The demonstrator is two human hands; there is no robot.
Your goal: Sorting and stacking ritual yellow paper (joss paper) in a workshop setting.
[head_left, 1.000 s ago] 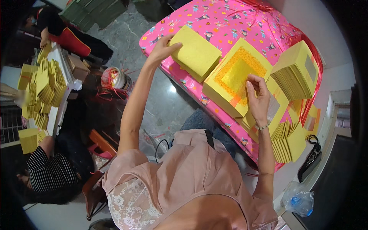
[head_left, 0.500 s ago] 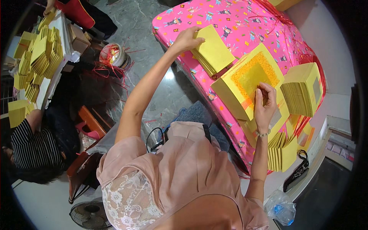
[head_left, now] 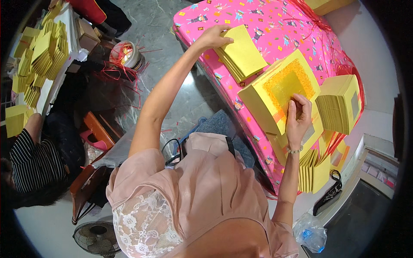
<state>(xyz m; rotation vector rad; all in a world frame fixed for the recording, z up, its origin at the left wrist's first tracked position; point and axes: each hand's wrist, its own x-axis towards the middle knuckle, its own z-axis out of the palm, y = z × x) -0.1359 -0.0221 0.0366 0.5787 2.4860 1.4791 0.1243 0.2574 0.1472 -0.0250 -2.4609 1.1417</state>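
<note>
My left hand grips the far-left corner of a small stack of folded yellow paper, thumb on top and the other fingers partly hidden. Beside it, a thick stack of yellow paper carries a top sheet with an orange-bordered gold rectangle. My right hand is over the near right part of that sheet, its fingers curled and thumb and forefinger pressed together. Whatever lies between those fingertips is too small to make out. Both stacks rest on a pink patterned cover.
To the right stand another yellow paper stack and a fanned bundle, near red strings. A bucket with red strings is on the floor. At left, a person in a striped top sits near a table piled with yellow paper.
My left hand has shifted slightly away from me, and the small stack has tilted a little with it. My right hand stays nearly in place. The whole view has moved slightly.
</note>
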